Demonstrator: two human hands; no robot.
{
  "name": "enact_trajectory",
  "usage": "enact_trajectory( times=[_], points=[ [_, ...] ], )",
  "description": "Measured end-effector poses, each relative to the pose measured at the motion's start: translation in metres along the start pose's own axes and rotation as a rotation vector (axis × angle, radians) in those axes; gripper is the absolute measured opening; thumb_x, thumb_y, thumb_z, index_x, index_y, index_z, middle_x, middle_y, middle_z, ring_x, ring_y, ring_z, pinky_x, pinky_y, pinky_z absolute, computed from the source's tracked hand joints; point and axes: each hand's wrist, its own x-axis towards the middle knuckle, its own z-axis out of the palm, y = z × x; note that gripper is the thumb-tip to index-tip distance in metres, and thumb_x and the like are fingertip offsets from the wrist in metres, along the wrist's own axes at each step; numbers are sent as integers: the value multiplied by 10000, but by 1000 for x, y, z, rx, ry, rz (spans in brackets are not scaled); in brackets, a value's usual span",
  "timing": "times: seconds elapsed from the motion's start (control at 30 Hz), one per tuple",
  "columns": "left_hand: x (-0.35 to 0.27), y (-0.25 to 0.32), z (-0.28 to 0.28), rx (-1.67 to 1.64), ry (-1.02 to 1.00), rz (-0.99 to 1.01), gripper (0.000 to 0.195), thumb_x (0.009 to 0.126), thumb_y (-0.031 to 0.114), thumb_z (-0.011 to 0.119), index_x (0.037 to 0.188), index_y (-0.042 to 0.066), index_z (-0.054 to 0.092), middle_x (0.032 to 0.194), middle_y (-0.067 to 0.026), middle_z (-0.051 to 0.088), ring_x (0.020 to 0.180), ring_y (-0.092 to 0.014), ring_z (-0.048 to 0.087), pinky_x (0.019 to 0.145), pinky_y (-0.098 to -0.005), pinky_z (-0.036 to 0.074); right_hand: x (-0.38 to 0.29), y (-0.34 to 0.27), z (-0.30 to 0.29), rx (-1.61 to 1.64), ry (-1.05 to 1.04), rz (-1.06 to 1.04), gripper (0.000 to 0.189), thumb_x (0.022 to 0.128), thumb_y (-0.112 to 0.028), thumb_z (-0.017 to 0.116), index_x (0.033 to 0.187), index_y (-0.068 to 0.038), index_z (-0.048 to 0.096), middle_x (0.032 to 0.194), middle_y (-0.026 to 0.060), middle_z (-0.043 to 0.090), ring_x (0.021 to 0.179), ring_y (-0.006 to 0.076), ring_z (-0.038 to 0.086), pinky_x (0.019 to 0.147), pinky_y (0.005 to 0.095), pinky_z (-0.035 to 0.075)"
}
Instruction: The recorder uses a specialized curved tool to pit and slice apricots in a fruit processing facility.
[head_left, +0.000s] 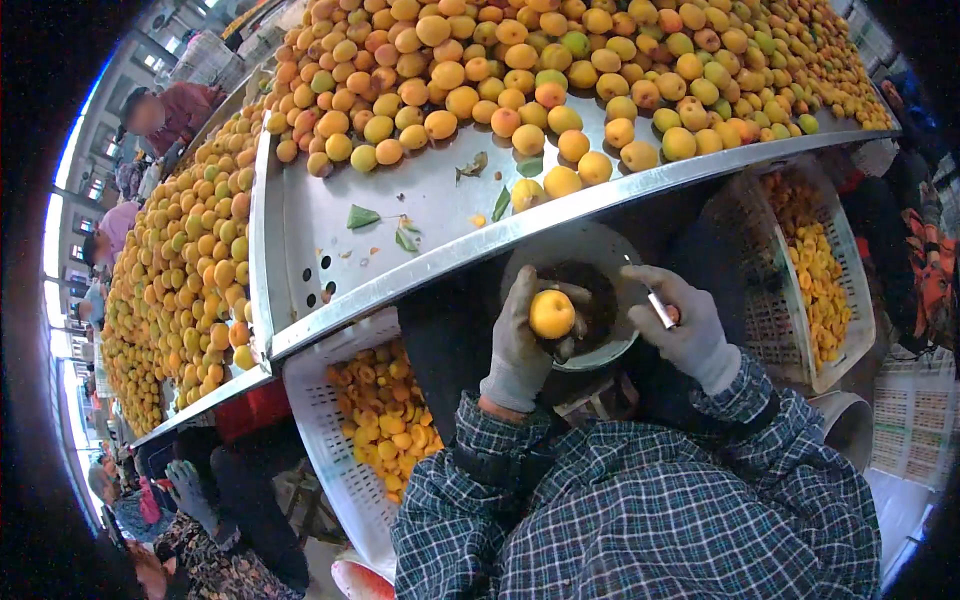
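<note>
A whole yellow apricot (552, 313) rests in the gloved fingers of my left hand (517, 341), above a bucket (630, 346) with dark contents. My right hand (691, 330), gloved too, grips a small knife (660, 309) with a short pale handle. Its thin blade points up and away from me, apart from the fruit. Beyond both hands runs the raised metal edge of a sorting table (480, 234), where many whole apricots (450, 75) are heaped.
A white crate (319, 390) of apricot halves (390, 435) stands at my left; another crate (862, 322) with cut pieces (817, 277) is at my right. Leaves (363, 217) and round holes (325, 262) mark the tabletop. A co-worker's gloved hand (191, 491) shows at lower left.
</note>
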Motion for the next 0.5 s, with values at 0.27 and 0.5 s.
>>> enact_trajectory(
  times=[0.27, 0.5],
  points=[
    [1, -6, 9, 193, 115, 62, 561, 928, 459, 248, 884, 11, 582, 692, -66, 592, 550, -100, 540, 488, -191, 430, -5, 6, 11, 79, -63, 244, 444, 751, -156, 633, 1161, -51, 499, 900, 160, 616, 816, 238, 629, 720, 302, 490],
    [4, -23, -16, 762, -77, 274, 598, 629, -46, 720, 1170, 27, 478, 1101, -64, 535, 903, -147, 553, 784, -239, 470, -11, -4, 38, 14, -163, 151, 448, 753, -254, 630, 1155, -131, 473, 835, 134, 623, 740, 305, 620, 629, 389, 510]
  ],
)
